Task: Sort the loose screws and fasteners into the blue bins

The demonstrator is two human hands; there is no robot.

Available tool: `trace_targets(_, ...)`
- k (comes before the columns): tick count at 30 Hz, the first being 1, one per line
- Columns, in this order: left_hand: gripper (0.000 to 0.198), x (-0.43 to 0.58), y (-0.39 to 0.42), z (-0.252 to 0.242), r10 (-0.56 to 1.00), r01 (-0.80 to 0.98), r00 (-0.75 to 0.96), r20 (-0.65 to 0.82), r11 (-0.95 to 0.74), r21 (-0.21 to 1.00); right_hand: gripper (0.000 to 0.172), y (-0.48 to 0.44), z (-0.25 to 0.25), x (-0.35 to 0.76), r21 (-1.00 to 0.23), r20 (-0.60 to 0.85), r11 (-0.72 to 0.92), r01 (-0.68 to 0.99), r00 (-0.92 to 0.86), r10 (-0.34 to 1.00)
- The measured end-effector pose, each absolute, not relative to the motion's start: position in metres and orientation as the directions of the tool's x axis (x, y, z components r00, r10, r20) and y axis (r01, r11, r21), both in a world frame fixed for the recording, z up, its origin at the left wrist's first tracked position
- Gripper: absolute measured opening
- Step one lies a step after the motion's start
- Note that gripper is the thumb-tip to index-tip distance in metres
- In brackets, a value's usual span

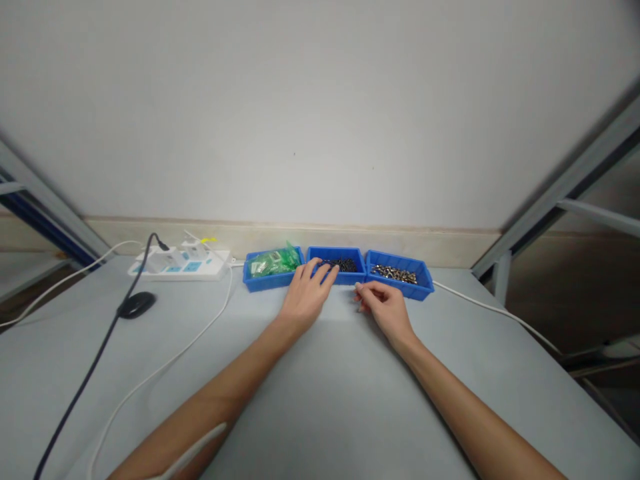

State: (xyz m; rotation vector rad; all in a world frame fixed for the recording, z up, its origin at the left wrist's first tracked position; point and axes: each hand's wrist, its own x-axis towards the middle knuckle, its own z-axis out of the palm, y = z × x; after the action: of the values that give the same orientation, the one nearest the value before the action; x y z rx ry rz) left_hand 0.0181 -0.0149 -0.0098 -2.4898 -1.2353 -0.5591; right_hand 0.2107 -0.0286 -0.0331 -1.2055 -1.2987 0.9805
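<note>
My left hand (307,293) reaches over the near edge of the middle blue bin (336,252), its fingers apart above the small black parts (346,265) inside. My right hand (385,305) is just in front of the gap between the middle bin and the right blue bin (419,292). Its thumb and index finger are pinched together around something too small to make out. Small shiny metal parts (395,273) fill the right bin. Green plastic packaging (275,262) lies in the left blue bin (273,284), beside my left hand.
A white power strip (215,267) with plugs stands at the back left, near a black computer mouse (137,305). A black cable (95,368) and a white cable (167,363) cross the left of the table. Another white cable (493,308) runs off right. A wall rises behind the bins.
</note>
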Motion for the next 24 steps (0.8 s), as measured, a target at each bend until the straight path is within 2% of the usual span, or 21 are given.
trace_targets(4, 0.029, 0.022, 0.004, -0.002, 0.739, 0.812, 0.557, 0.378, -0.580, -0.062, 0.038, -0.029, -0.031, 0.220, -0.968, 0.178, 0.135, 0.210, 0.200, 0.964)
trace_targets(8, 0.021, 0.019, 0.006, -0.005, 0.708, 0.771, 0.589, 0.390, -0.636, -0.010, 0.039, -0.029, -0.029, 0.228, -0.944, 0.184, 0.095, 0.316, 0.266, 0.946)
trace_targets(12, 0.020, 0.012, -0.005, -0.014, 0.626, 0.701, 0.675, 0.390, -0.709, -0.076, 0.037, -0.026, -0.027, 0.227, -0.913, 0.187, 0.091, 0.397, 0.211, 0.960)
trace_targets(16, 0.019, 0.007, -0.016, -0.021, 0.559, 0.645, 0.728, 0.398, -0.754, -0.120, 0.028, -0.022, -0.023, 0.228, -0.874, 0.286, 0.204, 0.442, 0.127, 0.950)
trace_targets(20, 0.017, 0.007, -0.025, -0.020, 0.582, 0.639, 0.732, 0.353, -0.767, -0.061, 0.024, -0.021, -0.020, 0.237, -0.804, 0.281, 0.297, 0.516, -0.111, 0.953)
trace_targets(24, 0.022, 0.014, -0.034, -0.017, 0.646, 0.681, 0.697, 0.312, -0.732, -0.006, 0.021, -0.022, -0.020, 0.244, -0.707, 0.311, 0.375, 0.600, -0.212, 0.926)
